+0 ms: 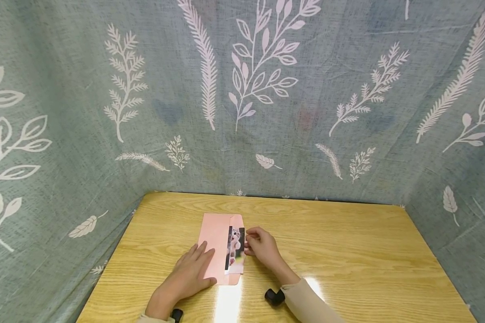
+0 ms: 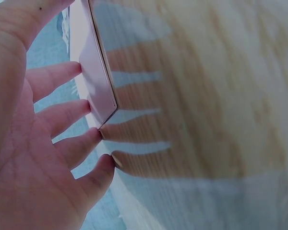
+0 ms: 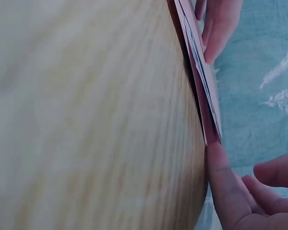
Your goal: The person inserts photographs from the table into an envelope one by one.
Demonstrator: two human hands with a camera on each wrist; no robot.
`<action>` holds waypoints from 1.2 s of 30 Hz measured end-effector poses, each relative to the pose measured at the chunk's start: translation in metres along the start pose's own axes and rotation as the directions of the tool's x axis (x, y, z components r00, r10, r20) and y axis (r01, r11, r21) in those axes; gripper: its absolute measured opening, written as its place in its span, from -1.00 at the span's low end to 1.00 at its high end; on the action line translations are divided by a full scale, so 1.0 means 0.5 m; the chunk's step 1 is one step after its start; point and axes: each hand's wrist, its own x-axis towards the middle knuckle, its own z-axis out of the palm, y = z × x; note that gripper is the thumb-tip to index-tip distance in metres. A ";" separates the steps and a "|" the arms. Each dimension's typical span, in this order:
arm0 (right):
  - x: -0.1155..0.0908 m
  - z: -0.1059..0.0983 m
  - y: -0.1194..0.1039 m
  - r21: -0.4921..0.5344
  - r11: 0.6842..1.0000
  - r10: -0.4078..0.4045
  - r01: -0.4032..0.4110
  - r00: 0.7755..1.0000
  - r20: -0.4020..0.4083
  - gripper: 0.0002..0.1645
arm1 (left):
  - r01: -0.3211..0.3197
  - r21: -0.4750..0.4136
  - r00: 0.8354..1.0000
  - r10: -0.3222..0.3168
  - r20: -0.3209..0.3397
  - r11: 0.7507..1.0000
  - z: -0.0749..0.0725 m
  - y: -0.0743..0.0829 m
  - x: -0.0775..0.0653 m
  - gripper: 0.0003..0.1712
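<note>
A pink envelope (image 1: 216, 233) lies on the table with its flap (image 1: 236, 220) out to the right. Across the flap lies a card with a kitten picture (image 1: 235, 249); whether any of it is tucked inside I cannot tell. My left hand (image 1: 191, 271) rests on the envelope's lower left part, fingers spread. In the left wrist view its fingertips (image 2: 89, 108) touch the envelope's edge. At the flap's right edge is my right hand (image 1: 264, 246). One of its fingers (image 3: 216, 160) touches the edge in the right wrist view, while the thumb stands apart.
The wooden table (image 1: 347, 251) extends well to the right of the envelope. A grey-blue curtain (image 1: 299, 148) with white leaf prints hangs behind it and along both sides. Black wrist devices (image 1: 275, 297) sit by both wrists.
</note>
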 end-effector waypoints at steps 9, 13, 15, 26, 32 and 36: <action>-0.019 -0.004 0.005 0.020 1.000 0.005 -0.006 0.999 0.038 -0.69 | 0.000 -0.004 1.000 0.000 -0.004 1.000 0.000 0.000 -0.001 -0.07; -0.026 -0.005 0.003 0.008 1.000 0.003 -0.003 0.999 0.040 -0.68 | 0.002 -0.013 1.000 -0.002 -0.003 1.000 0.000 0.001 -0.002 -0.07; -0.029 -0.007 0.002 0.006 1.000 -0.008 0.008 0.999 0.049 -0.67 | 0.002 -0.016 1.000 -0.002 -0.005 1.000 0.000 0.002 -0.002 -0.07; -0.034 -0.004 0.004 0.038 0.999 -0.035 0.032 0.997 0.070 -0.67 | -0.002 -0.012 1.000 0.001 -0.020 1.000 -0.003 0.005 -0.004 -0.07; -0.035 0.001 0.000 0.064 0.998 -0.010 0.005 0.997 0.082 -0.65 | -0.001 -0.008 1.000 0.001 -0.021 1.000 0.000 0.003 -0.002 -0.07; -0.038 0.004 -0.003 0.094 0.995 0.015 -0.023 0.996 0.086 -0.64 | 0.008 -0.013 1.000 -0.009 -0.015 1.000 0.001 0.003 0.000 -0.07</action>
